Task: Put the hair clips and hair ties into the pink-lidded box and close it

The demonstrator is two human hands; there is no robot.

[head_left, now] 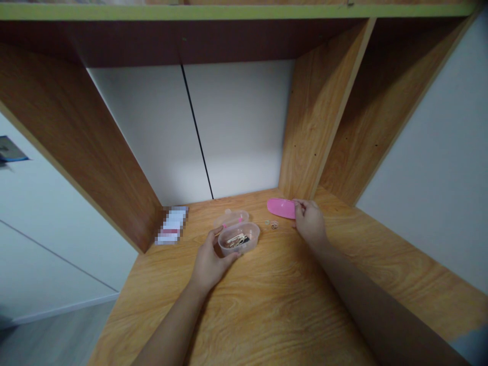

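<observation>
A small clear plastic box (239, 239) with several hair clips and pins inside sits on the wooden desk (267, 305). My left hand (209, 262) curls round the box's near left side and holds it. Its clear hinged lid (232, 217) lies open behind it. My right hand (309, 221) rests on the desk further right, its fingers pinched on the near end of a flat pink oval object (281, 207). Two tiny rings or bands (271, 224) lie on the desk between the box and my right hand.
A blurred white and red packet (171, 225) lies at the back left of the desk by the wooden side panel (76, 147). A wooden divider (316, 117) rises at the back right. A shelf (229, 11) runs overhead.
</observation>
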